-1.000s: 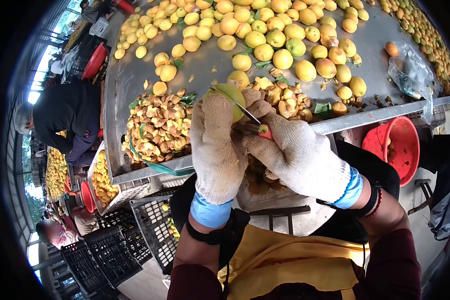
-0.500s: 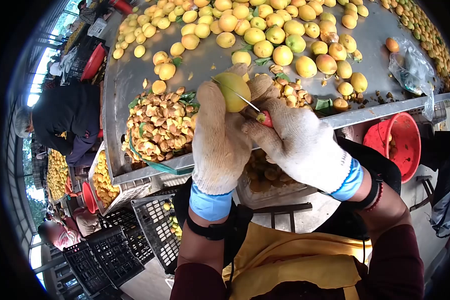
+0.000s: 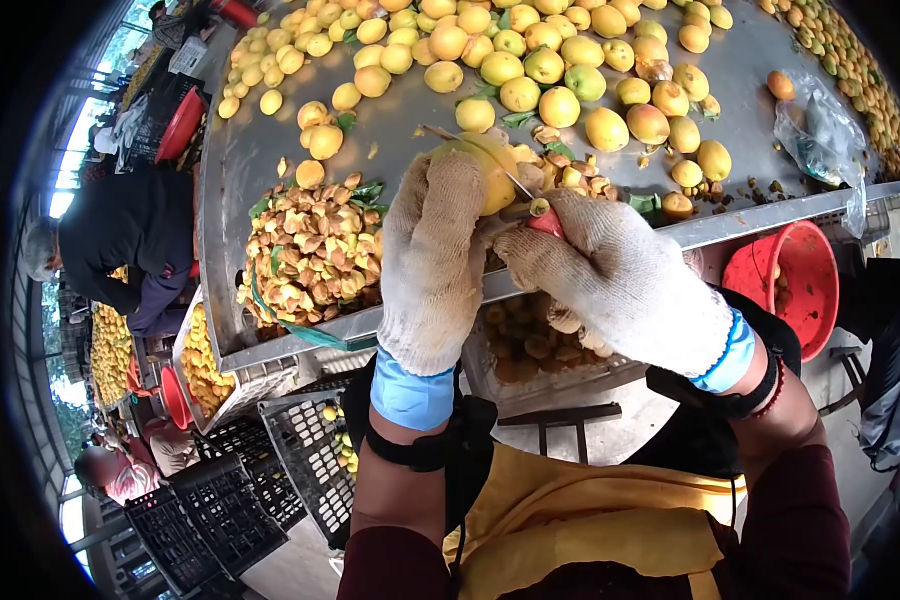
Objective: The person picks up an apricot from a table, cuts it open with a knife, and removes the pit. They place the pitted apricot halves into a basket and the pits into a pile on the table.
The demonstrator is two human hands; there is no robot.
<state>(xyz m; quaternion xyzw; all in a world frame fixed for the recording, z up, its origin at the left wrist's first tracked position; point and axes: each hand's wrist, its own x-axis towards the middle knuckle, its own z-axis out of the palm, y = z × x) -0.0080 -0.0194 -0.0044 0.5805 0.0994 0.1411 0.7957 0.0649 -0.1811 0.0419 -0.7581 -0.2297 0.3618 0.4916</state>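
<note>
My left hand (image 3: 430, 265), in a whitish knitted glove, is closed around a yellow apricot (image 3: 496, 178) above the metal table's near edge. In my right hand (image 3: 635, 275), gloved the same way, is a small knife with a red handle (image 3: 547, 221). Its thin blade lies against or in the fruit, with a tip showing past the far side. How deep it has gone cannot be made out. To the left of my left hand sits a heap of brown-yellow apricot scraps (image 3: 310, 250); a smaller heap (image 3: 580, 180) lies behind my right hand.
Whole apricots (image 3: 520, 95) spread over the metal table (image 3: 240, 170). A plastic bag (image 3: 820, 130) lies at its right. Below are a crate of fruit (image 3: 535, 355), a red bucket (image 3: 805, 290) and black crates (image 3: 210, 510). A person in dark clothes (image 3: 135, 235) bends at the left.
My left hand has turned, its fingers now covering more of the apricot's near side. The knife has shifted with the fruit, and my right hand has moved slightly right and down.
</note>
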